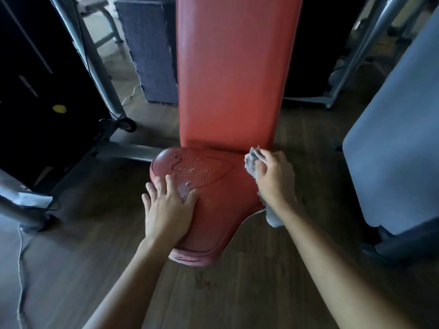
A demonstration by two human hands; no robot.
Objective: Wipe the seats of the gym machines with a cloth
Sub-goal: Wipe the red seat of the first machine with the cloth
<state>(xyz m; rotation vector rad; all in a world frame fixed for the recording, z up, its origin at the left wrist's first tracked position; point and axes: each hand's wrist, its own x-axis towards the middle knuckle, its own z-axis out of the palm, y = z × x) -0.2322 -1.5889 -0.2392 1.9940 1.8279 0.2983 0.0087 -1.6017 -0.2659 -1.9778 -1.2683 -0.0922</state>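
Note:
A red padded seat of a gym machine fills the middle of the view, with a tall red backrest rising behind it. Droplets and worn patches speckle the seat's far half. My left hand rests flat on the seat's left side, fingers straight and spread. My right hand grips a bunched grey cloth at the seat's right edge, near the backrest. One end of the cloth hangs down below my wrist.
A grey metal frame bar slants down at the left beside a dark machine body. A grey-blue padded panel stands close on the right. Another grey pad stands behind. Wooden floor lies below, with a cord at the left.

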